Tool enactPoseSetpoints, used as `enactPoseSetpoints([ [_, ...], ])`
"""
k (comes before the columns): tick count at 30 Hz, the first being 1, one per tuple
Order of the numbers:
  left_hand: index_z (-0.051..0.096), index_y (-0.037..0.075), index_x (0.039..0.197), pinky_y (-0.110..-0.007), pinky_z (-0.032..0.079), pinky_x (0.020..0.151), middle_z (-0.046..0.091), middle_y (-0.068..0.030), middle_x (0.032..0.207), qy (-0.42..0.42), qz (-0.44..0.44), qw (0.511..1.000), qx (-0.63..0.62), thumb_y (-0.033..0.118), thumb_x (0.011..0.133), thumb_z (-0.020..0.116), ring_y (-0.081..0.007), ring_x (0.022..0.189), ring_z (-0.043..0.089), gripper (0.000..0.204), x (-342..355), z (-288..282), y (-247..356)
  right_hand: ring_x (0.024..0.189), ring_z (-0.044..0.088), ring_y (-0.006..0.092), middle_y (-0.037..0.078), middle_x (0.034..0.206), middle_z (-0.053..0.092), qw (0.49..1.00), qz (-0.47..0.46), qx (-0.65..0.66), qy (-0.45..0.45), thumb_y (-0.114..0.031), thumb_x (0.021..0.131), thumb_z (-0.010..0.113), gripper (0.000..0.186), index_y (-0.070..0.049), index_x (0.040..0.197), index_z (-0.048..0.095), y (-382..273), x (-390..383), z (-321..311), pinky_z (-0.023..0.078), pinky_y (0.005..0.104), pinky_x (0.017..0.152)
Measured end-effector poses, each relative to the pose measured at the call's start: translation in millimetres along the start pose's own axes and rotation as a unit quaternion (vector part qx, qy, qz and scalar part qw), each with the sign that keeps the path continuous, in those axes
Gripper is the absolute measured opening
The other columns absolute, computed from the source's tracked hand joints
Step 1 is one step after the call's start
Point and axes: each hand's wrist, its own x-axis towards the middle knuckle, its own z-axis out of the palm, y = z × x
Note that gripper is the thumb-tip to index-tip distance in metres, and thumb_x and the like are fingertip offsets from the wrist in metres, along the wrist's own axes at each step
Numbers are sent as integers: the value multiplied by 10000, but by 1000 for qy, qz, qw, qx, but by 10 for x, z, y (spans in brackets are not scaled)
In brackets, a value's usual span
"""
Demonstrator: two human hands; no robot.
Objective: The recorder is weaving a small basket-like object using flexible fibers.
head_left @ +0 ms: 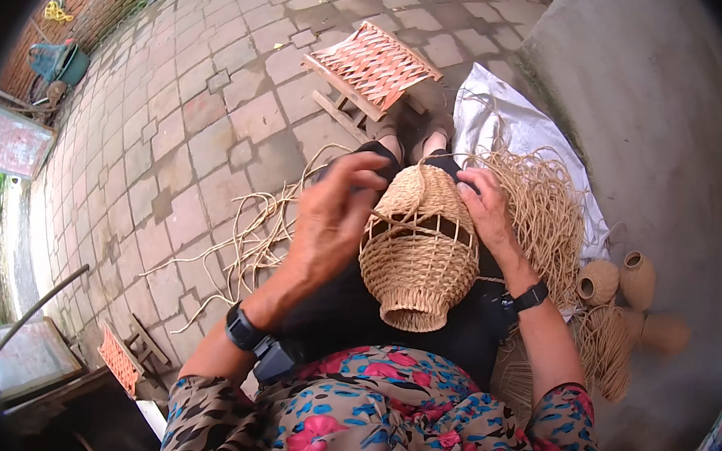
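A woven basket point(417, 270) of tan twisted cord lies across my lap, its narrow neck facing me. Around its middle runs an open band of upright cords, with a loose strand point(400, 223) crossing it. My right hand point(484, 207) grips the basket's upper right side, fingers curled against the weave. Raised at the basket's left side is my left hand point(336, 210), slightly blurred, its bent fingers apart. I see nothing held in it, though its palm side is partly hidden.
Loose cords point(256, 233) spread over the paving at left. A cord pile point(545, 213) lies on a white sheet point(485, 107) at right, near small woven vessels point(599, 281) and a cord bundle point(606, 345). A woven-seat stool point(372, 66) stands ahead of my feet.
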Motion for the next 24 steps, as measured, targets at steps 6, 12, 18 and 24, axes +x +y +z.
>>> enactPoseSetpoints([
  [6,615,19,968,-241,442,587,597,-41,733,40,-28,998,46,24,823,571,-94,606,518,152,-282,-47,-376,705,571,176,74,800,555,985,18,166,-38,-185,850,626,223,-5,981,626,-960,67,-290,467,277,676],
  [12,630,30,995,-268,424,591,520,-68,861,-90,32,995,36,154,811,662,-133,626,501,224,-259,141,-205,664,548,244,101,743,536,995,-64,7,-79,-56,788,653,106,-5,838,575,-1106,-25,-283,443,338,613],
  [18,629,49,1054,-298,462,623,524,-96,906,-151,10,984,99,201,791,689,-181,697,555,310,-200,117,-217,680,567,229,96,756,568,993,-16,45,-103,-41,809,628,76,9,841,581,-1128,-118,-325,443,317,619],
  [24,625,55,1055,-329,508,708,519,-102,961,-138,55,981,127,103,771,689,-238,825,585,296,-158,148,-358,688,581,219,112,753,583,988,19,121,-90,-38,825,628,88,12,831,556,-955,-215,-173,450,316,629],
])
